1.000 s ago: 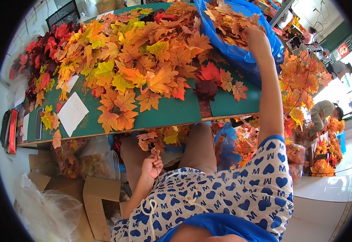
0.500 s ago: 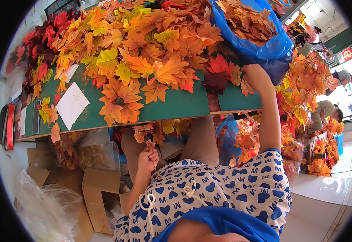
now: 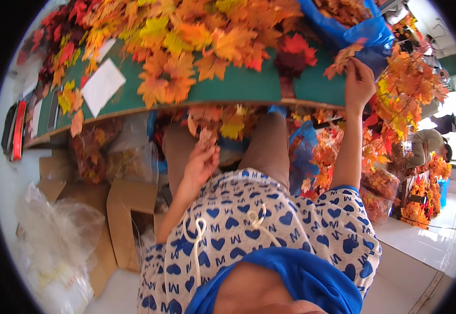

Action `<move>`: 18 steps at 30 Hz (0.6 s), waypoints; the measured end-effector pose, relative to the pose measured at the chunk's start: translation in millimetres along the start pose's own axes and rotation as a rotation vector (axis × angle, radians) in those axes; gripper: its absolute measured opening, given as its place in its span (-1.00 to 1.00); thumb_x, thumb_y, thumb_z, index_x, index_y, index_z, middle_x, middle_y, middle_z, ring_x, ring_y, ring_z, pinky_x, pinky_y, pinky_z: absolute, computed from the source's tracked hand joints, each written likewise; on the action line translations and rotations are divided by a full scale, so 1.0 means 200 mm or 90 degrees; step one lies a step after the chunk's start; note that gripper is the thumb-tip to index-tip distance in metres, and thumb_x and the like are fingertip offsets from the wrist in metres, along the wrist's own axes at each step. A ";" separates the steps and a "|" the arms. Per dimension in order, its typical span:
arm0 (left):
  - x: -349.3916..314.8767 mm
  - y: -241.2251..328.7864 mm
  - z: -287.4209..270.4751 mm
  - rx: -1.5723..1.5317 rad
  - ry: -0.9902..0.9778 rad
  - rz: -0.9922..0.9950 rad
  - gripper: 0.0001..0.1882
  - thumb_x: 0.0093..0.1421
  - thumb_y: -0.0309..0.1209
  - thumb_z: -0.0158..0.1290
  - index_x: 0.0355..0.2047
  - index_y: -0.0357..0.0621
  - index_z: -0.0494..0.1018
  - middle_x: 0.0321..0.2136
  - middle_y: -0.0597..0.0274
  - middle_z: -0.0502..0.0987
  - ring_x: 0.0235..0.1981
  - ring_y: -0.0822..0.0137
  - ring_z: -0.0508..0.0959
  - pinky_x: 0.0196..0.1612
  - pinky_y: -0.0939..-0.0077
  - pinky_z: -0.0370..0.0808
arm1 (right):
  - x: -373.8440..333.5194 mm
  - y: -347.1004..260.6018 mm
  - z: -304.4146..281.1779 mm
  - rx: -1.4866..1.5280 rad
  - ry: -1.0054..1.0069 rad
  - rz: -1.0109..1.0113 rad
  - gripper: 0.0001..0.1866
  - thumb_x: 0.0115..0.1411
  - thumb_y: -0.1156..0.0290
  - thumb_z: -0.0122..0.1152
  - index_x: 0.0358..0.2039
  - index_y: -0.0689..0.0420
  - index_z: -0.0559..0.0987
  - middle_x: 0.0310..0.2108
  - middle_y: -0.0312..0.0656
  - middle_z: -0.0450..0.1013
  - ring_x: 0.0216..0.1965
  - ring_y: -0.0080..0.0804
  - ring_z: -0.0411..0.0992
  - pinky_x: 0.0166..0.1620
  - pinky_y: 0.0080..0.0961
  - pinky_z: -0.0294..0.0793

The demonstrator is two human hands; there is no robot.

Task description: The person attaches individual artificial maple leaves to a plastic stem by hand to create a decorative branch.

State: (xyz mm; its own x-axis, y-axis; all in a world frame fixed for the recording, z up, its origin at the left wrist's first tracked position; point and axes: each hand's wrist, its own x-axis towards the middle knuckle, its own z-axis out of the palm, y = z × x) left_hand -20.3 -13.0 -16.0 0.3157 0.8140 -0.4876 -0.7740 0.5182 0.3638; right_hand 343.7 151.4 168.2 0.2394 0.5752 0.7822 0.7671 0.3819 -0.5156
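Over my lap, my left hand is closed on a spray of orange artificial maple leaves, whose leaves hang below the table edge. Its thin stem is hardly visible here. At the right, my right hand pinches an orange artificial maple leaf above the green tabletop, in front of a blue plastic bag with more orange leaves inside. To the left of that leaf, a red and dark red leaf cluster lies on the table.
A thick heap of yellow, orange and red leaves covers the back of the green table. White paper lies left. Cardboard boxes and clear plastic stand lower left. Leaf sprays crowd the right; a person bends beyond.
My right hand has come away from the table by the bag's foot, now with a leaf between its fingers. My left hand has turned more open-palmed around the spray. The whole view has shifted.
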 end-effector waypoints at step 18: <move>-0.15 -0.03 0.42 0.226 -0.036 0.308 -0.78 0.15 -0.55 0.03 -0.18 -0.24 0.34 -0.39 0.14 0.54 -0.47 0.39 0.56 -0.42 0.60 0.54 | -1.07 -0.72 0.28 0.905 -0.411 0.946 -0.77 0.22 0.30 0.07 -0.34 0.23 0.50 -0.51 -0.26 0.44 -0.58 -0.55 0.38 -0.52 -0.66 0.42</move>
State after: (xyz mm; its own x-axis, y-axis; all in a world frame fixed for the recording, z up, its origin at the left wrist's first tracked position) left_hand 20.4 -17.7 62.4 0.0095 0.9867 -0.1623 -0.6099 0.1343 0.7810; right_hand 149.0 13.7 55.8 -0.3341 0.8641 -0.3765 -0.6641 -0.4993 -0.5565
